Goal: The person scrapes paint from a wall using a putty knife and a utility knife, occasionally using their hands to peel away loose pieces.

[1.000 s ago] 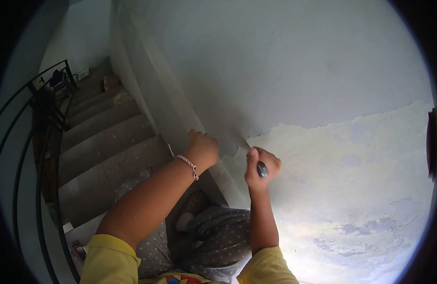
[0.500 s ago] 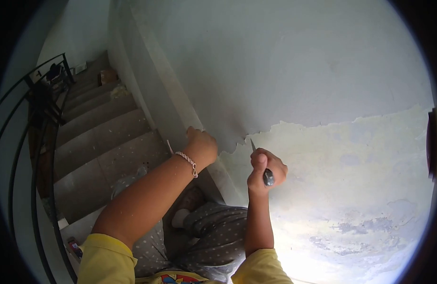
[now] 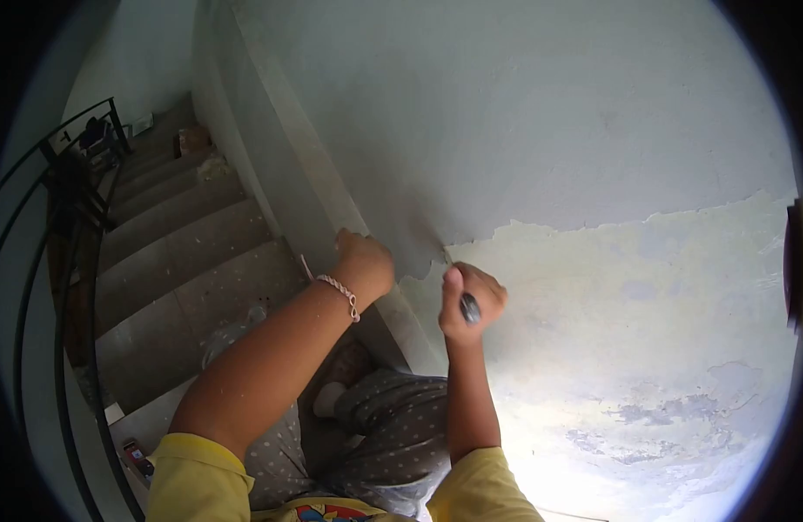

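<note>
My right hand (image 3: 478,291) is wrapped round the dark grey handle of a scraper (image 3: 470,308). Its thin blade is mostly hidden and points up toward the ragged paint edge on the wall. Above that edge lies grey paint (image 3: 575,130); below it the wall shows a pale bared patch (image 3: 593,296). My left hand (image 3: 366,264), with a braided bracelet (image 3: 339,287) at the wrist, is closed beside the raised band (image 3: 332,187) along the wall. Its fingers are turned away, so I cannot see whether anything is in them.
Concrete stairs (image 3: 192,252) climb on the left, with a black metal railing (image 3: 63,374) along their side. A brown box (image 3: 192,139) and other items stand on the upper steps. Rough, flaking spots (image 3: 667,409) mark the lower wall.
My right hand has moved left and slightly up with the scraper, along the paint edge. My left hand stays nearly in place; the view has shifted slightly.
</note>
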